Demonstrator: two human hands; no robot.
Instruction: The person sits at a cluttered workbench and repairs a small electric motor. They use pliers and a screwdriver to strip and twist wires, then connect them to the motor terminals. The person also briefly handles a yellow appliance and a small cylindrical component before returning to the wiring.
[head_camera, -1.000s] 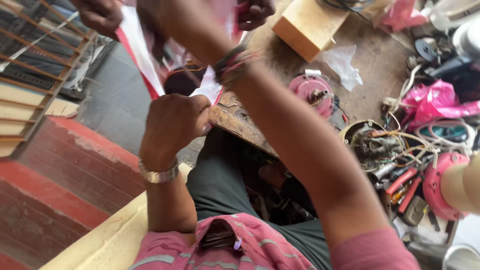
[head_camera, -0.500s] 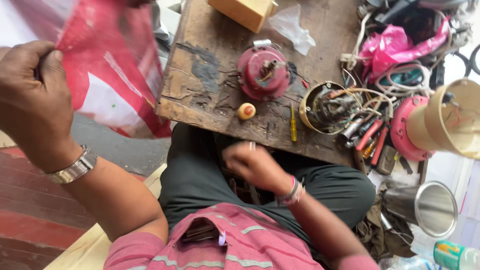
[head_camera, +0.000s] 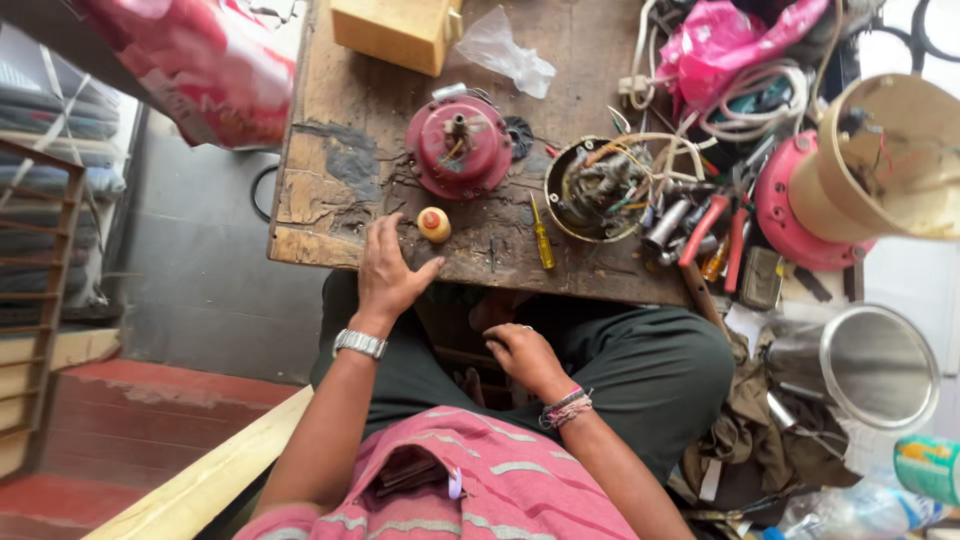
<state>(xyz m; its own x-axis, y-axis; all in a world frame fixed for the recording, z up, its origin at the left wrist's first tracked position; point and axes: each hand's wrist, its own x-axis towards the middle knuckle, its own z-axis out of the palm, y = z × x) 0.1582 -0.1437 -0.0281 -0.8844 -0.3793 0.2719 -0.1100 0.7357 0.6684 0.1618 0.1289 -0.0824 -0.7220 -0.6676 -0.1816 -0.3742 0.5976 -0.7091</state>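
Note:
My left hand (head_camera: 388, 272) rests flat on the near edge of a worn wooden work table (head_camera: 320, 170), fingers spread, holding nothing. A small yellow knob with a red top (head_camera: 434, 224) lies just right of its fingertips. Behind it stands a red round motor housing (head_camera: 458, 146). My right hand (head_camera: 522, 356) hangs below the table edge over my lap, fingers curled; whether it holds anything is hidden. A yellow-handled screwdriver (head_camera: 541, 240) lies on the table to the right.
An open motor can with tangled wires (head_camera: 598, 188), pliers and tools (head_camera: 712, 232), a cream and pink mixer body (head_camera: 860, 172), a steel jar (head_camera: 868, 366), a wooden block (head_camera: 394, 32), a clear plastic bag (head_camera: 508, 50) and a red-white sack (head_camera: 190, 60) at top left.
My left hand has let go of the red-white sack and come down onto the table edge. My right hand stays low over my lap. The view has swung right.

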